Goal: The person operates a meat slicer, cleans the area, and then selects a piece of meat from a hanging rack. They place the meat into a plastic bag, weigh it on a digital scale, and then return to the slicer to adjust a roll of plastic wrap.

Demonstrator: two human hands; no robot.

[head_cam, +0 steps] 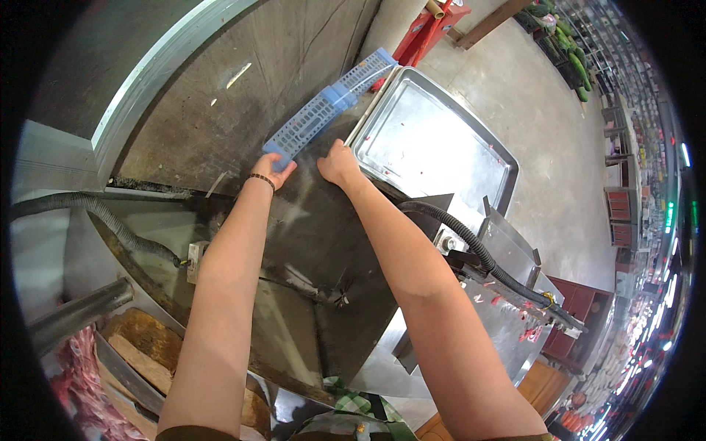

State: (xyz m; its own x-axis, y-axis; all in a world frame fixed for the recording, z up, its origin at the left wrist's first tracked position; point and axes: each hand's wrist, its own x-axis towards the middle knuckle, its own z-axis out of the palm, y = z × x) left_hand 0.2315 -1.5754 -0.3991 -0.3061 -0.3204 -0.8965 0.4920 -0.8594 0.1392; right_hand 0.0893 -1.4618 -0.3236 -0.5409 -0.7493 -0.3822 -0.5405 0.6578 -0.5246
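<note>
My left hand (274, 171) grips the near end of a blue perforated plastic crate (309, 121), whose narrow side stretches away to the upper right. Close to the near left corner of a shiny rimmed metal tray (430, 138) is my right hand (336, 162), its fingers curled at the edge; whether they grip the tray or something below it is hard to tell. The tray holds a few small red scraps. A second pale rim shows along the tray's left side.
A metal machine (496, 320) with red scraps stands at the right, with a black corrugated hose (469, 234) across it. At lower left lie raw meat (83, 386) and wooden boards (143, 342). A grey corrugated hose (110, 220) runs at left. Red containers (424, 36) stand beyond the tray.
</note>
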